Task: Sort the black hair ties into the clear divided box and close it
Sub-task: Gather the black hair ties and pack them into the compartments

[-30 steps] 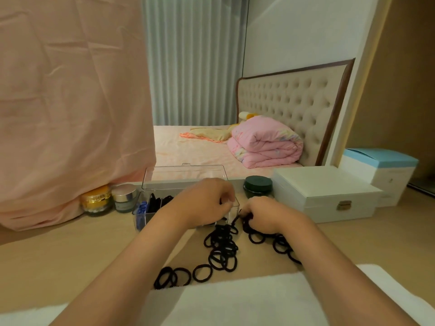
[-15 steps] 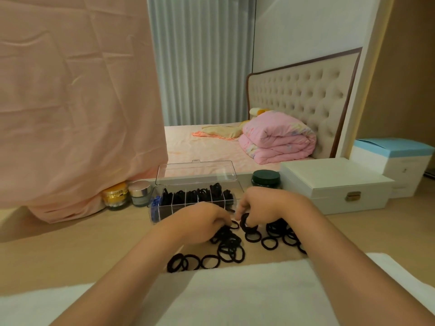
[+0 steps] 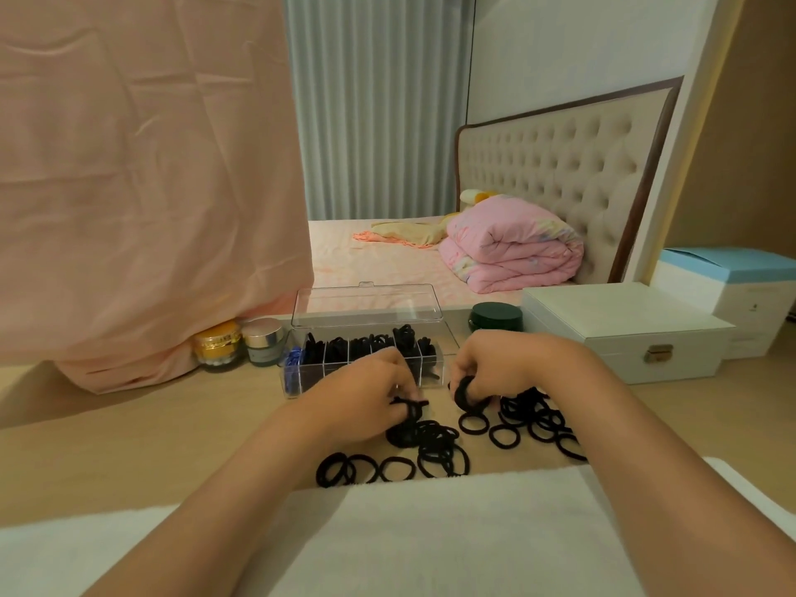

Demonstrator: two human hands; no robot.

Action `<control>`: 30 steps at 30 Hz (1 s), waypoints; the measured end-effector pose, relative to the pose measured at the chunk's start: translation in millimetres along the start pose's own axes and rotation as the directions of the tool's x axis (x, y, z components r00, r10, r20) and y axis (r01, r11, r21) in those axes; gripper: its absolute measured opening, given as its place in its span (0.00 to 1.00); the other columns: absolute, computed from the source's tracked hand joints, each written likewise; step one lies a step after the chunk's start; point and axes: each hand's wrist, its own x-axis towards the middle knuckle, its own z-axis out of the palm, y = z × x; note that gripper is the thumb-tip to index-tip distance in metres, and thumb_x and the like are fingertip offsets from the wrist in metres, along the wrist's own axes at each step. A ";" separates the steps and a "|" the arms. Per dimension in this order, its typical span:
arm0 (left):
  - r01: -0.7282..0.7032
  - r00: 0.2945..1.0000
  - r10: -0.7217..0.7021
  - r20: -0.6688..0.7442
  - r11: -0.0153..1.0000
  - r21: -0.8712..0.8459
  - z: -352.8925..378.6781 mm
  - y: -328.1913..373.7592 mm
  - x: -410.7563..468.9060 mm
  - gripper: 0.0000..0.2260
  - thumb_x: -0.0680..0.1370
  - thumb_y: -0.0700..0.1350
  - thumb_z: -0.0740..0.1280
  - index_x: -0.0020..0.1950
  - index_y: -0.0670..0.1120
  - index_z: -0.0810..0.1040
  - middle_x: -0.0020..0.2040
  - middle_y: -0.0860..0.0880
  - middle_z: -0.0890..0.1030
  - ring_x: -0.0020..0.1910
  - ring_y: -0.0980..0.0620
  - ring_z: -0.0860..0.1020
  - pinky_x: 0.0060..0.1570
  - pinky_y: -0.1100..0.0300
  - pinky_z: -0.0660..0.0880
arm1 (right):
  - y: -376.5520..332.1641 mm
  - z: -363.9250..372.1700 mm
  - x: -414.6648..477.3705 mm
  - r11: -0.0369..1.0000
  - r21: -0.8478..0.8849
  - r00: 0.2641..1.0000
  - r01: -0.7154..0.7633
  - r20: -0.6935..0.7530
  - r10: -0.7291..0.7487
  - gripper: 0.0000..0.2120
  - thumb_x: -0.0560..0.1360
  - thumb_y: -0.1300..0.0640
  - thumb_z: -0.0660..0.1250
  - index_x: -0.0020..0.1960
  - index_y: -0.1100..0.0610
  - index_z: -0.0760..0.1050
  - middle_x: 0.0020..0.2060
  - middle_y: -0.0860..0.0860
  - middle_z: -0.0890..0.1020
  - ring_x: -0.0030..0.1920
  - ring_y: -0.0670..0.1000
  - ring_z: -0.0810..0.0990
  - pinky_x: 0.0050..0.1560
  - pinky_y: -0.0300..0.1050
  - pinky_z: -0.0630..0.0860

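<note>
On the worktop (image 3: 172,433) before the open clear divided box (image 3: 310,383), our left hand (image 3: 362,402) pinches one tie, right hand (image 3: 499,368) grips a bunch; loose black hair ties (image 3: 435,445) lie beside. We'd lift straight up, avoid snagging the pile.

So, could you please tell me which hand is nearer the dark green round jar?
Right. The right hand is just in front of the dark green round jar; the left hand is farther off, to its front-left, before the clear divided box.

Jars (image 3: 263,341) stand left of the open box (image 3: 308,379), a white case (image 3: 620,329) right; above is free.
</note>
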 end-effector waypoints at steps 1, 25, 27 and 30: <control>0.008 1.000 -0.009 -0.017 0.998 -0.058 -3.1 1.7 -0.2 0.03 0.78 0.47 0.69 0.47 0.56 0.78 0.52 0.60 0.74 0.47 0.58 0.76 0.49 0.66 0.74 | 0.9 3.1 2.3 0.999 -0.031 0.999 -0.031 0.013 0.031 0.09 0.77 0.61 0.71 0.50 0.47 0.84 0.47 0.48 0.86 0.37 0.45 0.84 0.48 0.46 0.84; 0.246 0.950 -0.195 0.244 0.948 -0.203 -16.6 4.5 -7.4 0.08 0.80 0.43 0.68 0.52 0.55 0.83 0.46 0.58 0.82 0.50 0.56 0.81 0.60 0.56 0.77 | -8.0 -5.8 -9.4 0.957 0.273 0.995 0.096 -0.031 -0.091 0.10 0.80 0.62 0.67 0.55 0.54 0.85 0.45 0.51 0.87 0.39 0.46 0.85 0.40 0.40 0.82; 0.253 0.948 -0.222 0.229 0.960 -0.116 -11.7 6.9 -6.3 0.08 0.80 0.43 0.68 0.56 0.53 0.83 0.51 0.55 0.81 0.53 0.54 0.79 0.62 0.56 0.76 | -11.5 -4.4 -10.5 0.951 0.299 0.995 0.084 0.026 -0.096 0.09 0.81 0.58 0.67 0.57 0.53 0.85 0.43 0.49 0.87 0.37 0.44 0.83 0.38 0.39 0.80; 0.293 0.941 -0.285 0.185 0.956 -0.020 -6.7 12.4 -5.3 0.10 0.80 0.43 0.69 0.60 0.52 0.81 0.59 0.51 0.79 0.56 0.51 0.77 0.60 0.57 0.76 | -16.2 -1.7 -9.0 0.968 0.240 0.995 0.069 0.046 -0.083 0.08 0.81 0.53 0.68 0.56 0.52 0.85 0.42 0.48 0.86 0.36 0.42 0.80 0.39 0.38 0.79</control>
